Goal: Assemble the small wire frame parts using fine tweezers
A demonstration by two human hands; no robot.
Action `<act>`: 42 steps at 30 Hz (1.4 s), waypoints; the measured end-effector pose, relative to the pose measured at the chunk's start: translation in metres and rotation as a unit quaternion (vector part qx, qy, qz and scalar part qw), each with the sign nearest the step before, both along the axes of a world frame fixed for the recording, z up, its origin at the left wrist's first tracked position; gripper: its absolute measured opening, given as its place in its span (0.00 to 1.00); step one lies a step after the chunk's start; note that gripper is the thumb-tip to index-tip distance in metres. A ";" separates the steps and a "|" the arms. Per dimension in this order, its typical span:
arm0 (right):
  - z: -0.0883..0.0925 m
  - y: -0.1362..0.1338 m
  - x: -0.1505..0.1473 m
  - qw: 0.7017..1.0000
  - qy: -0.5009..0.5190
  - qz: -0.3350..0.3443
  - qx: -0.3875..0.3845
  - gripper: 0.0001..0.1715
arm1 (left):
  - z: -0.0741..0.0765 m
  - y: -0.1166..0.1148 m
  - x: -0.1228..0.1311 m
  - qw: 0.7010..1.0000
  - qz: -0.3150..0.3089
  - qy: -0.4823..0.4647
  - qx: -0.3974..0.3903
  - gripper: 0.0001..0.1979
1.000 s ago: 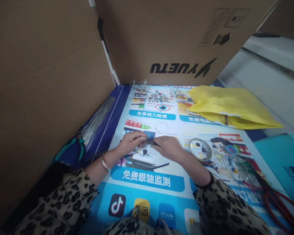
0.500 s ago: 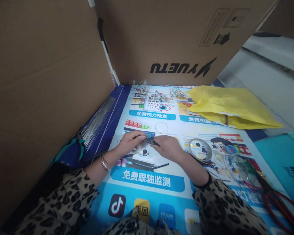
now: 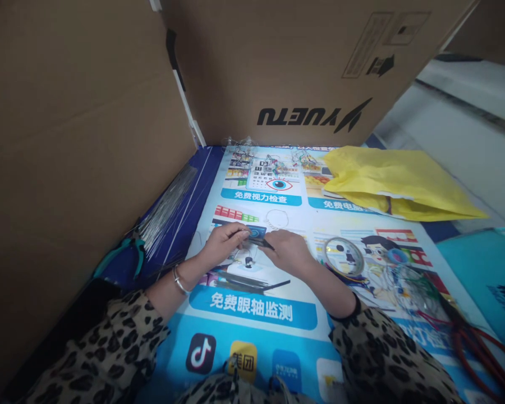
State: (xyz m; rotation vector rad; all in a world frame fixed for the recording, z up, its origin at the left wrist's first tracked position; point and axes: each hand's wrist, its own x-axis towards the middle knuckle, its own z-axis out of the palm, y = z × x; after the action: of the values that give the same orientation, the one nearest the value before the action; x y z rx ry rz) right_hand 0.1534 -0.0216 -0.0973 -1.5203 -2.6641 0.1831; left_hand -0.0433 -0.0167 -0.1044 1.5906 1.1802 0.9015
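Observation:
Over the middle of the printed sheet, my left hand (image 3: 226,244) is closed in a pinch on a thin wire, which barely shows between the fingertips. My right hand (image 3: 292,251) is wrapped round pliers (image 3: 263,243); their dark narrow jaws point left to my left fingertips, and the handles are hidden in the palm. Just below the hands is a small dark piece (image 3: 248,261), with fine wire near it. Beyond them a thin ring-shaped strand (image 3: 276,219) with small pale beads lies on the sheet.
Teal-handled pliers (image 3: 138,258) and a bundle of straight wires (image 3: 168,207) lie left. On the right are a tape roll (image 3: 361,255), tangled coloured wires (image 3: 412,289) and red-handled scissors (image 3: 463,336). A yellow bag (image 3: 399,177) lies behind; cardboard walls (image 3: 244,62) rise at back and left.
My left fingers have shifted slightly away from the jaw tips. The pliers and my right hand stay almost in place.

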 end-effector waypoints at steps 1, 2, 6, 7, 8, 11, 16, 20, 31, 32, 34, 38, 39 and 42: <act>0.000 0.000 0.000 1.000 0.001 -0.006 0.003 0.18 | 0.000 0.000 0.000 1.000 0.009 0.002 0.009 0.12; 0.000 -0.001 -0.001 1.000 0.001 -0.014 0.007 0.18 | -0.001 0.000 0.000 1.000 0.018 0.004 0.017 0.12; -0.001 -0.003 -0.005 0.999 -0.006 -0.042 0.022 0.17 | -0.003 0.001 0.001 0.998 0.048 -0.022 0.023 0.13; -0.002 -0.004 -0.006 0.999 -0.006 -0.047 0.026 0.17 | -0.003 0.001 0.001 0.998 0.050 -0.029 0.022 0.13; -0.003 -0.004 -0.006 0.998 -0.006 -0.050 0.028 0.16 | -0.002 0.001 0.001 0.998 0.052 -0.034 0.021 0.13; -0.004 -0.006 -0.008 0.997 -0.005 -0.063 0.032 0.14 | 0.000 0.000 0.000 0.998 0.043 -0.024 0.026 0.12; -0.006 -0.008 -0.007 0.997 0.006 -0.062 0.042 0.12 | 0.004 -0.003 0.000 0.998 0.035 -0.017 0.055 0.10; -0.007 -0.007 -0.006 0.998 0.027 -0.030 0.046 0.14 | 0.005 -0.002 0.001 0.998 0.047 -0.039 0.023 0.11; -0.012 -0.002 -0.004 0.992 0.085 -0.052 0.080 0.08 | -0.005 0.006 0.001 0.998 0.048 0.007 0.044 0.12; -0.013 -0.002 -0.003 0.991 0.093 -0.047 0.081 0.09 | -0.006 0.006 0.001 0.997 0.042 0.022 0.063 0.11; -0.016 -0.001 -0.002 0.990 0.102 -0.043 0.084 0.10 | -0.006 0.007 0.001 0.994 0.034 0.042 0.094 0.10; -0.021 0.000 -0.001 0.988 0.125 0.015 0.086 0.12 | -0.008 0.008 0.000 0.990 0.030 0.062 0.123 0.09; -0.022 0.000 -0.001 0.987 0.132 0.036 0.089 0.12 | -0.008 0.009 -0.001 0.989 0.027 0.064 0.130 0.09; -0.020 -0.004 -0.002 0.982 0.136 0.078 0.107 0.11 | -0.010 0.010 -0.004 0.988 0.041 0.062 0.136 0.09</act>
State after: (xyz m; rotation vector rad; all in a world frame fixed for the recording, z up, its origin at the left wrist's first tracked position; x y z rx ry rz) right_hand 0.1512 -0.0258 -0.1173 -1.1346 -2.4922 0.1001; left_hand -0.0470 -0.0067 -0.1149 1.8493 1.2574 1.0653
